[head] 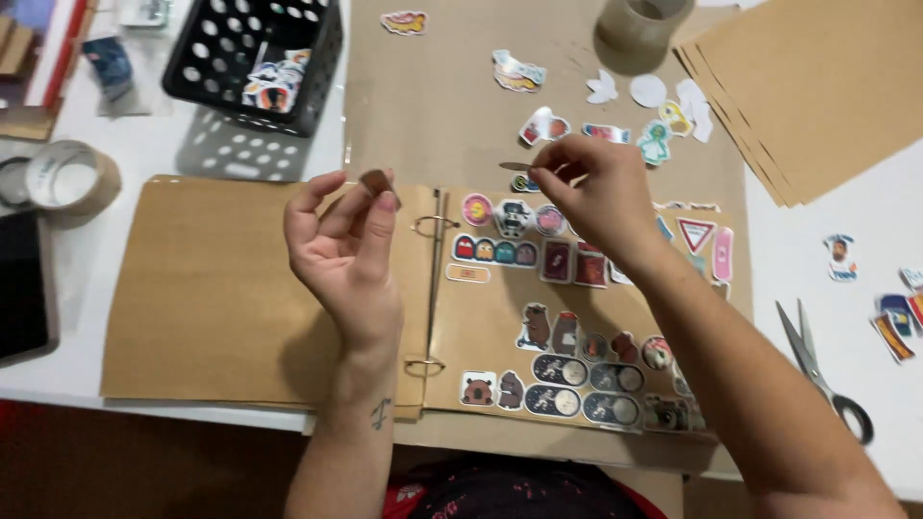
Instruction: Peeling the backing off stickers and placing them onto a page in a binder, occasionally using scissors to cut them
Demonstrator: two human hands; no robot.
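An open ring-bound album of brown card pages (207,288) lies in front of me, its right page covered with several colourful stickers (538,255). My left hand (346,255) is raised over the spine and pinches a small brown sticker (376,180) between thumb and fingers. Above the right page, my right hand (591,192) pinches a thin sliver of sticker or backing (515,166) at its fingertips. Two metal rings (433,226) join the pages.
Loose stickers (543,125) lie scattered on brown paper behind the album. A black perforated crate (260,53) stands at the back left, tape rolls (67,178) at left and back centre, scissors (822,370) at right, stacked brown sheets (817,86) at back right.
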